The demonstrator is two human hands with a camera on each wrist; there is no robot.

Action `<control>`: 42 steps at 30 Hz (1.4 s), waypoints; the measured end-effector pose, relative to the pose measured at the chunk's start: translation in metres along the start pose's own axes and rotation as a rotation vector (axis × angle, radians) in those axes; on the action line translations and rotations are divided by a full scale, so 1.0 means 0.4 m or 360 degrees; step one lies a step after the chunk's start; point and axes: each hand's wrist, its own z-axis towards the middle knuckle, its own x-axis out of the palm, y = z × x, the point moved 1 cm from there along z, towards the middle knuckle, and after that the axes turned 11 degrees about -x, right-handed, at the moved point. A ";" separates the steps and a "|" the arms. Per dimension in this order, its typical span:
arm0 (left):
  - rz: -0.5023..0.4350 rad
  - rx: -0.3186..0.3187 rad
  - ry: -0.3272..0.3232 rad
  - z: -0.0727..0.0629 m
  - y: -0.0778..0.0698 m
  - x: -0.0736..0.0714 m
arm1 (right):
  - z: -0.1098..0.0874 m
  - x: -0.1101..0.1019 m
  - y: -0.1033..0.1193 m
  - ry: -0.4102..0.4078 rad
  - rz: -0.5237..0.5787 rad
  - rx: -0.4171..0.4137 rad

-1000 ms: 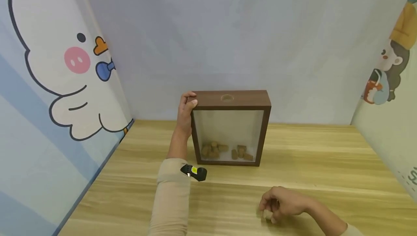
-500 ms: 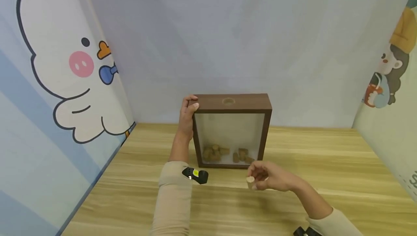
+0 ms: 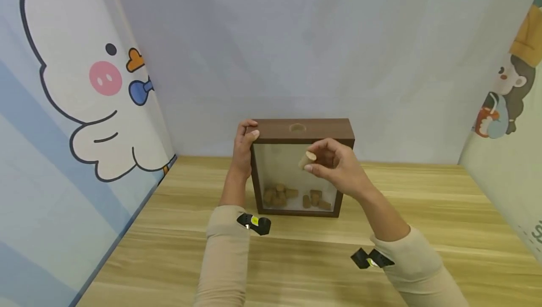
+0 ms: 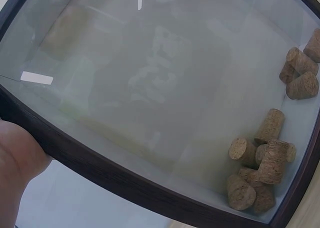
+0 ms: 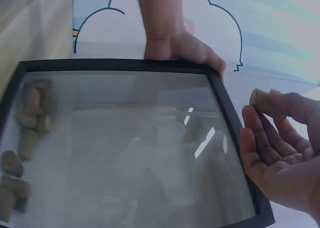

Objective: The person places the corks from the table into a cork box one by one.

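Observation:
A dark brown frame box (image 3: 302, 130) with a clear front stands upright, a round hole (image 3: 298, 128) in its top. Several cork stoppers (image 3: 279, 196) lie inside in two heaps along the bottom, seen closer in the left wrist view as tapered corks (image 4: 274, 160). My left hand (image 3: 243, 149) grips the box's upper left corner, thumb on the front edge of the top. With thumb and fingers my right hand (image 3: 338, 165) pinches one cork stopper (image 3: 307, 159), tilted, in front of the pane below the hole. The right wrist view shows that held cork (image 5: 265, 103) near the frame's edge.
The box stands on a wood-grain table (image 3: 402, 213). Behind it hangs a pale grey curtain (image 3: 296, 52). Printed cartoon panels (image 3: 101, 76) flank the left and right sides. Small black devices (image 3: 254, 222) sit on both sleeves.
My right hand has lifted a cork from the table's front and carried it up and left to the upper part of the box. The left hand keeps its grip on the corner.

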 end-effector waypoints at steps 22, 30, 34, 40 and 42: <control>-0.0018 -0.0045 -0.0018 -0.006 0.003 -0.006 | 0.203 -0.029 -0.011 -0.0183 -0.0709 0.0412; 0.0004 -0.0020 0.0018 -0.005 0.014 0.013 | 0.162 -0.047 -0.011 -0.0228 -0.0679 0.0242; 0.0048 -0.0047 0.0050 -0.006 0.006 0.012 | 0.115 -0.058 0.005 -0.0228 -0.0569 0.0022; 0.0207 -0.0156 0.0055 -0.048 -0.065 0.019 | 0.000 -0.071 0.034 -0.0284 -0.0456 -0.0150; 0.0249 -0.0230 0.0005 -0.076 -0.093 0.021 | -0.045 -0.077 0.035 -0.0282 -0.0479 -0.0150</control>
